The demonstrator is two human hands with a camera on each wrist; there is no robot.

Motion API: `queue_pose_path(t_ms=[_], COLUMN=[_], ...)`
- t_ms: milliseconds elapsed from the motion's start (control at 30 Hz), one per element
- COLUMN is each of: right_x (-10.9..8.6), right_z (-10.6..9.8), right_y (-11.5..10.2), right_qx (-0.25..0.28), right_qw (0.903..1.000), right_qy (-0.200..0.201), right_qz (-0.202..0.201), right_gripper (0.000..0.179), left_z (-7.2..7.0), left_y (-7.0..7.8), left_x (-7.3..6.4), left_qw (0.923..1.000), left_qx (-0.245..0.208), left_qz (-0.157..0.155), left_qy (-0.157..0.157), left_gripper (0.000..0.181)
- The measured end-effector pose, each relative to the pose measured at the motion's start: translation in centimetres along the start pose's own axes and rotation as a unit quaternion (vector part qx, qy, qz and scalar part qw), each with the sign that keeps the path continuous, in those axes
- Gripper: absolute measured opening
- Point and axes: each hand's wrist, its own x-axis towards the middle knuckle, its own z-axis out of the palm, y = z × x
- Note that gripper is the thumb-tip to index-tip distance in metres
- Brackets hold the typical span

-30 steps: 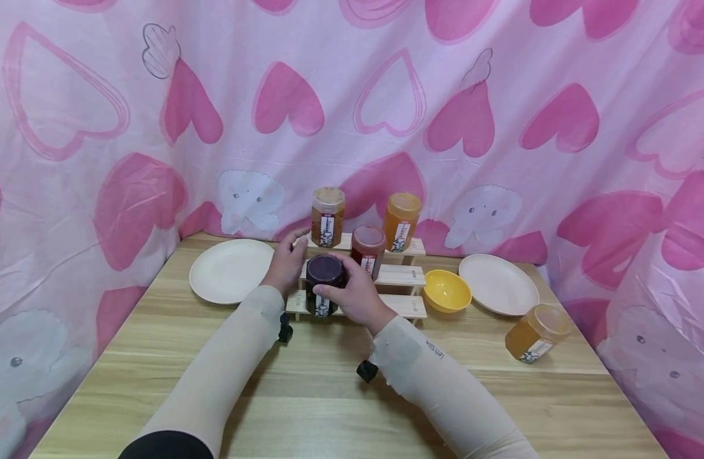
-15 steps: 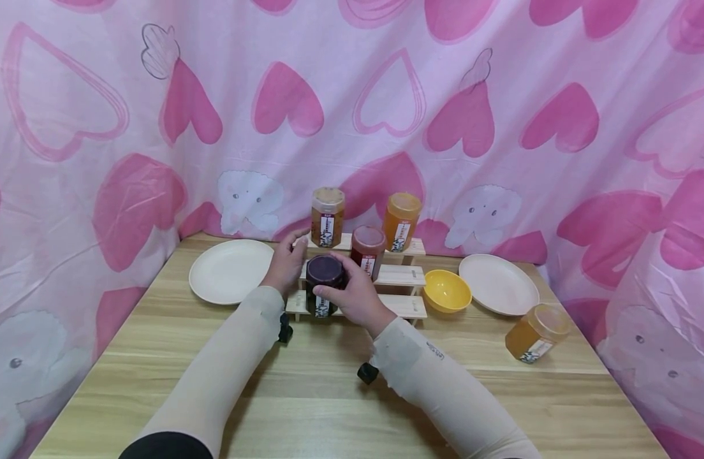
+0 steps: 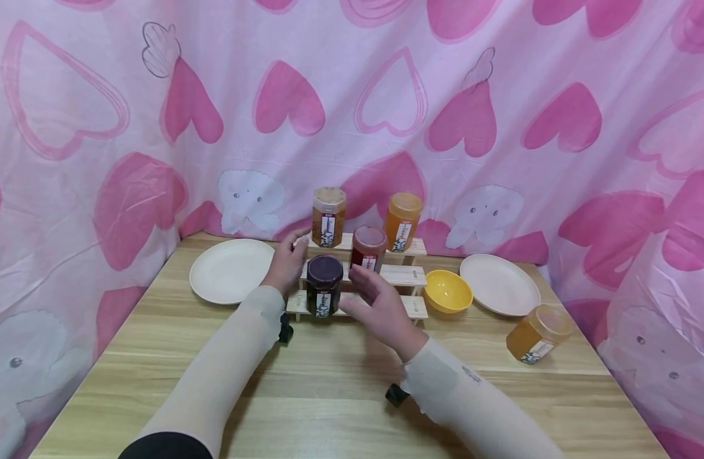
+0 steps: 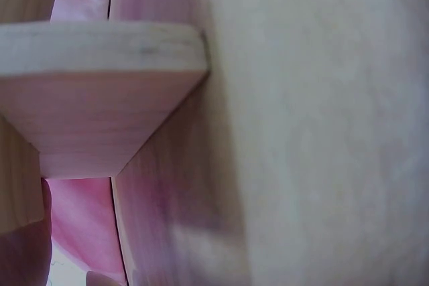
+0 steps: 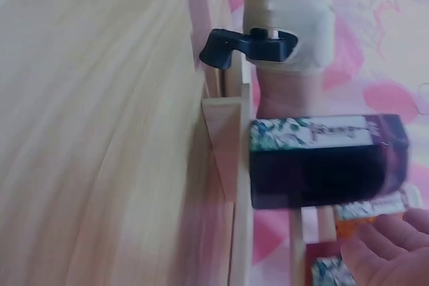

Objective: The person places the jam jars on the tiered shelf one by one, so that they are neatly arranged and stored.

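A lidded jar of dark purple jam point(image 3: 324, 287) stands upright on the lowest step of a wooden three-step rack point(image 3: 406, 307). My right hand point(image 3: 386, 312) is just right of this jar, fingers spread and holding nothing; in the right wrist view its fingers point(image 5: 392, 246) show apart from the dark jar point(image 5: 322, 162). My left hand point(image 3: 286, 261) grips the rack's left side by the upper step. In the left wrist view a fingertip point(image 4: 30, 252) overlaps the rack's wood point(image 4: 100, 51). A red jar point(image 3: 368, 248) stands on the middle step, behind the right fingertips.
An amber jar point(image 3: 329, 217) and an orange jar point(image 3: 404, 222) stand on the top step. White plates lie left point(image 3: 231, 271) and right point(image 3: 500, 285). A yellow bowl point(image 3: 447, 291) sits beside the rack, and another orange jar point(image 3: 538, 334) stands on the table's right. A pink curtain hangs behind.
My right hand has let go of the dark purple jar and moved right and slightly down, its fingers spreading. The jar stays on the lowest step. My left hand has stayed in place.
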Motion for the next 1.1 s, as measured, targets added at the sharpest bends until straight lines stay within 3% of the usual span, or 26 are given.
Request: queue_pose_path(t_ms=[200,300,567,733,933,1100], right_x=[-2.6,-3.6,-5.8,-7.1,-9.0,-10.5], right_z=[-4.1,-6.4,-12.5,-15.5,-19.3,-22.6], right_y=[-0.6,-0.6,0.1,-0.1,-0.3,-0.5], right_qx=[-0.006,-0.022,-0.098,-0.146,-0.158,-0.172], right_qw=[0.9999,0.9998,0.9951,0.9888,0.9829,0.9772], right_qy=[0.004,0.004,0.002,0.028,0.081,0.121], right_qz=[0.014,0.002,-0.012,-0.015,-0.048,-0.024], right_gripper=[0.066,0.061,0.05,0.051,0.05,0.054], left_z=[0.0,0.0,0.0,-0.1,0.0,-0.1], left_y=[0.0,0.0,0.0,0.0,-0.2,-0.1], left_x=[-0.1,-0.2,-0.1,0.0,0.1,0.1], left_qw=[1.0,0.9999,0.9999,0.9999,0.9999,0.9999], left_qx=[0.008,0.011,0.009,0.01,0.012,0.01], left_qz=[-0.003,-0.009,-0.008,-0.006,0.004,0.004], left_qy=[0.002,0.002,0.001,0.002,-0.003,-0.004], left_gripper=[0.045,0.046,0.045,0.045,0.047,0.048])
